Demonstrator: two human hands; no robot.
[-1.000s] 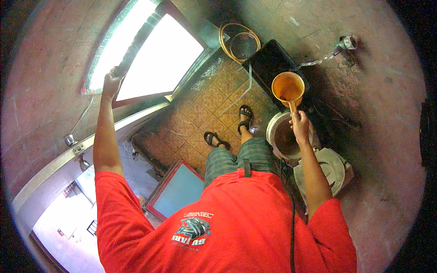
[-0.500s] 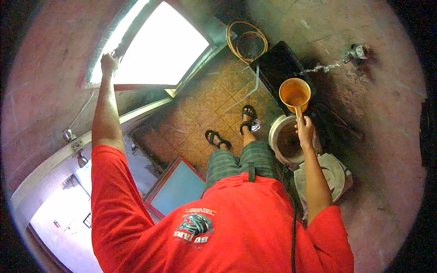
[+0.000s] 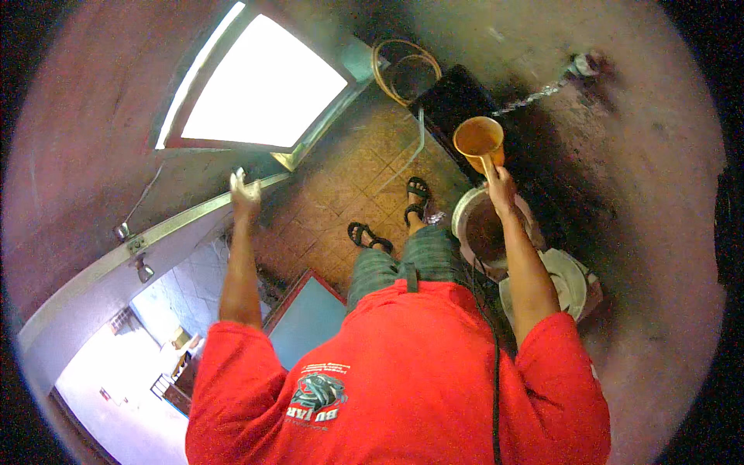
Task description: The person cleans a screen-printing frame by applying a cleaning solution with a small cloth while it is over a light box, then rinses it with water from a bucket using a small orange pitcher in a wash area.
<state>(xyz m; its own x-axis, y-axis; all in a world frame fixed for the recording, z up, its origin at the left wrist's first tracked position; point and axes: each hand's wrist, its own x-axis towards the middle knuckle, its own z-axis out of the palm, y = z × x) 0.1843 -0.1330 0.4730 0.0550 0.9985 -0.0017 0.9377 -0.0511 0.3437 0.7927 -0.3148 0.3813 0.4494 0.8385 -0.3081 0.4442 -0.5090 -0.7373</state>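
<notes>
My right hand point(image 3: 501, 190) grips the handle of an orange water dipper point(image 3: 478, 141), its round mouth facing up. The dipper is over the near edge of a black water tub point(image 3: 448, 97); whether it holds water I cannot tell. Just under my right forearm stands a round whitish bucket point(image 3: 463, 225), partly hidden by the arm. My left hand point(image 3: 246, 198) is raised in the air near the lower side of a bright window point(image 3: 267, 85), touching nothing. Its fingers are apart and empty.
Water runs in a stream point(image 3: 535, 97) from a wall tap point(image 3: 585, 66) toward the tub. A coiled orange hose point(image 3: 378, 70) rests by the tub. The toilet point(image 3: 570, 283) stands near my right side. A red-framed blue door panel point(image 3: 310, 318) is at left, above brown floor tiles point(image 3: 341, 178).
My left hand has come away from the window frame and down toward me. My right hand still holds the dipper, slightly shifted left in view. The whole view has turned a little.
</notes>
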